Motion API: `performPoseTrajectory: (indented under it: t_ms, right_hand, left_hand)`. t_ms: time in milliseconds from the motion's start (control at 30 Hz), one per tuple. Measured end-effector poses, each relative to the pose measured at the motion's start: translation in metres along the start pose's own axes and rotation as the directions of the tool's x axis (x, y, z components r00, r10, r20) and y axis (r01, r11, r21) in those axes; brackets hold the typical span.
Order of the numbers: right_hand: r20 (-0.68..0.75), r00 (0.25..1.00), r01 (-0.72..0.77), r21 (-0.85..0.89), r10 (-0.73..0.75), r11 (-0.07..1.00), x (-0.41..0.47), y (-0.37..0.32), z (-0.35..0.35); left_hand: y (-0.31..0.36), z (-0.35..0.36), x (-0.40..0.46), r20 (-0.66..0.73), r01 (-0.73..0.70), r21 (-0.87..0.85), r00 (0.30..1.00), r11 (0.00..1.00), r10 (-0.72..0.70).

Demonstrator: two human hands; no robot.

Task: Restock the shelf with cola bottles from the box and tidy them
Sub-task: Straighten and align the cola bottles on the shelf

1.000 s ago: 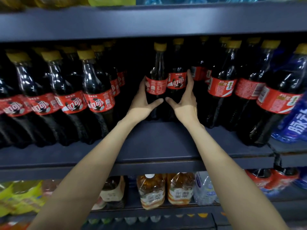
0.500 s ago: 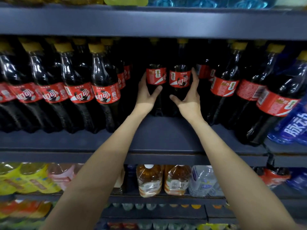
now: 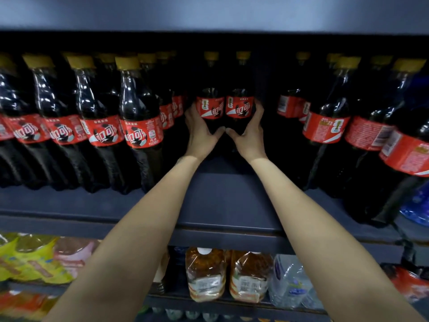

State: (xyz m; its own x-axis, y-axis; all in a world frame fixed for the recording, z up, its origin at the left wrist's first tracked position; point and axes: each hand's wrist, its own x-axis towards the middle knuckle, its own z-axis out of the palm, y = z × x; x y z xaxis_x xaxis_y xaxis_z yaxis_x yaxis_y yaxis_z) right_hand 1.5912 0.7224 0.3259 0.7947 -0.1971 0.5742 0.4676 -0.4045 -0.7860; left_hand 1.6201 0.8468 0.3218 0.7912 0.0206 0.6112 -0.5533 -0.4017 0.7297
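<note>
I am cupping two cola bottles deep on the shelf: my left hand is wrapping the left bottle, my right hand the right bottle, thumbs nearly touching in front.

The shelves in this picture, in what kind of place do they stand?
Most likely a shop's drinks aisle: a dark shelf with rows of cola bottles, and packed amber drinks and water on the shelf below.
</note>
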Motion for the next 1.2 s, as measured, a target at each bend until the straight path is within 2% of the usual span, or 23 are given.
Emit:
performPoseTrajectory:
  t_ms: [100, 200, 267, 467, 633, 800, 933, 1033, 1200]
  right_hand:
    - [-0.023, 1.0, 0.0, -0.032, -0.001, 0.999, 0.008, 0.004, -0.003]
    - [-0.052, 0.999, 0.004, -0.192, -0.014, 0.981, 0.015, 0.011, -0.008]
    - [-0.053, 0.999, -0.011, -0.269, -0.004, 0.963, 0.017, 0.014, -0.008]
    - [-0.116, 0.993, -0.071, -0.3, 0.037, 0.951, 0.026, 0.015, 0.005]
    - [-0.095, 0.994, -0.082, -0.346, 0.052, 0.935, 0.029, 0.016, 0.012]
    - [-0.09, 0.996, -0.056, -0.381, 0.024, 0.923, 0.029, 0.013, 0.02]
    - [-0.059, 0.998, -0.018, -0.477, -0.011, 0.879, 0.027, 0.012, 0.024]
    - [-0.023, 1.0, 0.006, -0.482, -0.019, 0.876, 0.024, 0.015, 0.021]
    - [0.02, 1.0, 0.01, -0.47, 0.0, 0.883, 0.016, 0.017, 0.019]
  left_hand:
    - [0.0, 0.006, 0.005, -0.089, -0.002, 0.095, 0.996, 0.996, 0.01]
    - [-0.002, 0.015, 0.009, -0.198, -0.006, 0.185, 0.979, 0.983, 0.043]
    - [-0.004, 0.02, 0.013, -0.218, -0.002, 0.21, 0.975, 0.978, 0.049]
    - [-0.006, 0.025, 0.022, -0.26, 0.05, 0.311, 0.965, 0.949, 0.035]
    - [-0.008, 0.031, 0.024, -0.219, -0.049, 0.49, 0.96, 0.87, 0.177]
    - [-0.015, 0.025, 0.027, -0.193, 0.007, 0.63, 0.97, 0.776, 0.148]
    - [-0.019, 0.023, 0.019, -0.102, -0.019, 0.768, 0.983, 0.64, 0.152]
    - [-0.013, 0.022, 0.013, -0.05, -0.014, 0.751, 0.996, 0.66, 0.079]
    - [-0.007, 0.019, 0.011, -0.026, -0.012, 0.731, 0.999, 0.682, 0.045]
